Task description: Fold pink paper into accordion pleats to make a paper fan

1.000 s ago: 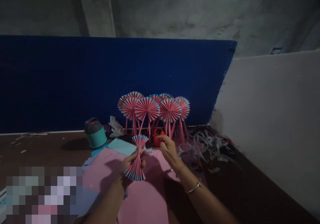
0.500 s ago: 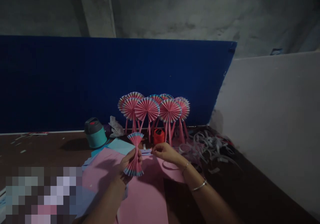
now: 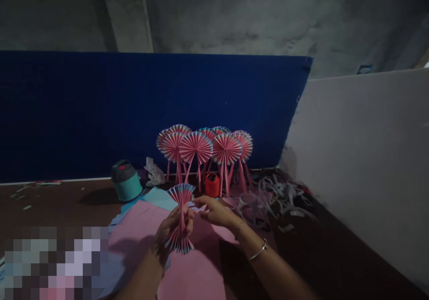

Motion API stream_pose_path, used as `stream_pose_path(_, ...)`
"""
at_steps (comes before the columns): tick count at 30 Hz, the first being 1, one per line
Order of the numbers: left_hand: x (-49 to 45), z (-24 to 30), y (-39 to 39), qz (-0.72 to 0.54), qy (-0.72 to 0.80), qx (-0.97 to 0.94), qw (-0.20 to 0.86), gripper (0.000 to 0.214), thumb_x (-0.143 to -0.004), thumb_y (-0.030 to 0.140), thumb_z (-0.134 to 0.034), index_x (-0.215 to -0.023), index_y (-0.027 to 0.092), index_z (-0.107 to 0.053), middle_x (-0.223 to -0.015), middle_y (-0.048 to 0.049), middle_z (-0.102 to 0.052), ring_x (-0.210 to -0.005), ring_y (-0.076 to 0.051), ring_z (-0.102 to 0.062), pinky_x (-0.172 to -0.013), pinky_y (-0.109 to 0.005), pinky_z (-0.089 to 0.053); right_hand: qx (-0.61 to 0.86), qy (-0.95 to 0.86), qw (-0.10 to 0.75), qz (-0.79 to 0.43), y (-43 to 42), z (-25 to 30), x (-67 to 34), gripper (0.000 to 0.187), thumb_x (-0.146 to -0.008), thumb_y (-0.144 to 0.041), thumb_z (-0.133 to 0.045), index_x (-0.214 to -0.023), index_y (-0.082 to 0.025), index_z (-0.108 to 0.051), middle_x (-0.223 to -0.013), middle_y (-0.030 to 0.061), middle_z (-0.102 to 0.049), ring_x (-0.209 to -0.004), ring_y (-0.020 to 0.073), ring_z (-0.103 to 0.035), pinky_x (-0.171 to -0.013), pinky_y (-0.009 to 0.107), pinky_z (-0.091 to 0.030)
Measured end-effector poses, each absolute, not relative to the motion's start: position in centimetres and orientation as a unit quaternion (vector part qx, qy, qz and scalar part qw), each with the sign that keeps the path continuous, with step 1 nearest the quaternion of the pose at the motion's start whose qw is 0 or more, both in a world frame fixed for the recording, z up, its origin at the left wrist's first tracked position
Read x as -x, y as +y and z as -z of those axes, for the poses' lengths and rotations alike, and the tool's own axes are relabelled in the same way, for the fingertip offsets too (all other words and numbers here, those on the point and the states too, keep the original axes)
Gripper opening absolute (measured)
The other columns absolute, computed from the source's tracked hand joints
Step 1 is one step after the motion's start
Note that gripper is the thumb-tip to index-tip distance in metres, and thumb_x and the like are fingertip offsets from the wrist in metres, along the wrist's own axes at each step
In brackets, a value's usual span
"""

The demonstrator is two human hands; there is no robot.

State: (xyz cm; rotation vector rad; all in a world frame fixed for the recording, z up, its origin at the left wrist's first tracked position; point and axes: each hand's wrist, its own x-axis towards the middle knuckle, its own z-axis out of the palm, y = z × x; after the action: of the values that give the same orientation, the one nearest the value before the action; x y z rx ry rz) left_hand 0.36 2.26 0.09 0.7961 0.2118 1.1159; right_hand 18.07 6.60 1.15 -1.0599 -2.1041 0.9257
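Note:
My left hand [image 3: 169, 225] is closed around the narrow middle of a pleated paper fan [image 3: 182, 193], pink with blue-tinted ends that flare out above and below the fingers. My right hand [image 3: 214, 210] is just right of the fan, over the pink paper sheets [image 3: 191, 268]. Its fingers reach toward the fan with the thumb apart, and I see nothing between them. Behind both hands, several finished round paper fans [image 3: 196, 149] stand upright on pink folded legs.
A teal and dark-grey container [image 3: 126, 183] stands left, beside crumpled clear plastic [image 3: 154, 172]. A red spool-like object [image 3: 212, 185] sits below the round fans. Tangled pale strips [image 3: 268, 197] lie at right. A blue panel [image 3: 100, 116] closes off the back.
My right hand has moved left toward the fan, and its fingers have opened from a pinch. The pale strip beside the fan is mostly hidden now. The held fan has turned slightly and sits a little lower.

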Motion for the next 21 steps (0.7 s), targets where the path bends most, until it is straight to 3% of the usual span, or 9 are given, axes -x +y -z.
stream_pose_path(6, 0.1, -0.5, 1.9, -0.539, 0.058, -0.324, 0.776, 0.020, -0.074, 0.027, -0.072, -0.074, 0.017, -0.055, -0.068, 0.0019, -0.057, -0.058, -0.011, -0.057, -0.054, -0.023, -0.047, 0.409, -0.790, 0.233, -0.394, 7.0, -1.6, -19.2, 0.039, -0.066, -0.003, -0.051, -0.097, -0.014, -0.071, -0.088, 0.0040, -0.070, -0.079, 0.0148, -0.061, -0.071, 0.023, -0.045)
stream_pose_path(10, 0.3, -1.3, 1.5, -0.588, 0.060, -0.281, 0.756, 0.024, -0.069, 0.024, -0.076, -0.070, 0.018, -0.053, -0.067, 0.0034, -0.055, -0.066, -0.013, -0.057, -0.065, -0.028, -0.049, 0.417, -0.825, 0.204, -0.321, 7.2, -1.4, -19.8, 0.032, -0.065, -0.007, -0.057, -0.090, -0.016, -0.074, -0.078, 0.0007, -0.068, -0.070, 0.0129, -0.058, -0.065, 0.021, -0.042)
stream_pose_path(14, 0.3, -1.6, 1.4, -0.606, 0.061, -0.261, 0.749, 0.029, -0.066, 0.023, -0.078, -0.066, 0.018, -0.049, -0.062, 0.0052, -0.050, -0.061, -0.012, -0.053, -0.064, -0.029, -0.047, 0.448, -0.832, 0.253, -0.206, 8.2, -1.6, -20.0, 0.018, -0.072, -0.008, -0.056, -0.068, -0.015, -0.072, -0.071, 0.0027, -0.064, -0.075, 0.0150, -0.055, -0.075, 0.025, -0.042)
stream_pose_path(17, 0.2, -1.2, 1.5, -0.596, 0.054, -0.268, 0.755, 0.033, -0.064, 0.025, -0.079, -0.064, 0.019, -0.046, -0.058, 0.0059, -0.045, -0.057, -0.011, -0.048, -0.060, -0.028, -0.043, 0.482, -0.792, 0.326, -0.184, 9.7, -2.6, -19.8, 0.021, -0.080, -0.014, -0.053, -0.068, -0.016, -0.070, -0.078, 0.0067, -0.063, -0.084, 0.0177, -0.053, -0.082, 0.029, -0.040)
stream_pose_path(21, -0.1, -0.6, 1.8, -0.581, 0.055, -0.300, 0.754, 0.035, -0.065, 0.029, -0.078, -0.064, 0.019, -0.045, -0.056, 0.0054, -0.043, -0.054, -0.011, -0.046, -0.059, -0.029, -0.040, 0.502, -0.730, 0.397, -0.241, 12.7, -4.4, -19.0, 0.026, -0.085, -0.022, -0.046, -0.079, -0.015, -0.071, -0.062, 0.0023, -0.059, -0.061, 0.0124, -0.051, -0.062, 0.024, -0.042)
